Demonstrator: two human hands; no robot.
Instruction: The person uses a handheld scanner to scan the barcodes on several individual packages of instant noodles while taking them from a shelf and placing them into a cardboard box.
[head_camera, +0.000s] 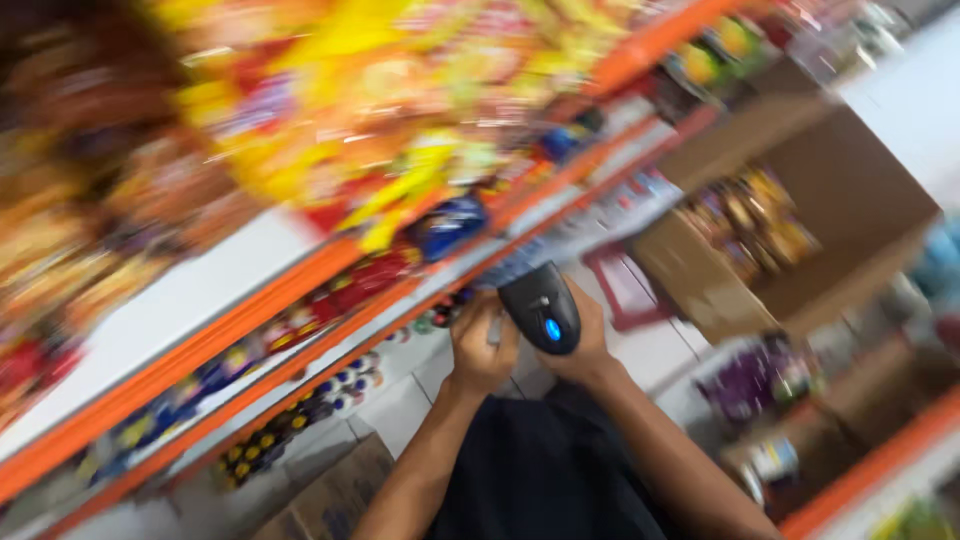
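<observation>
Scanner (541, 307), black, rounded, blue light glowing, gripped by right hand (585, 345), left hand (482, 345) clenched beside it.

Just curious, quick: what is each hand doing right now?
Left hand: closed, holding what cannot be told.
Right hand: closed on black handheld scanner with blue light.

Site: retail shop aisle. Evidence: orange-edged shelving (250, 300) stocked with bright snack packets (330, 110) (heavy motion blur), open cardboard stock carton (800, 200) on floor, handheld barcode scanner (542, 308) in use.
</observation>
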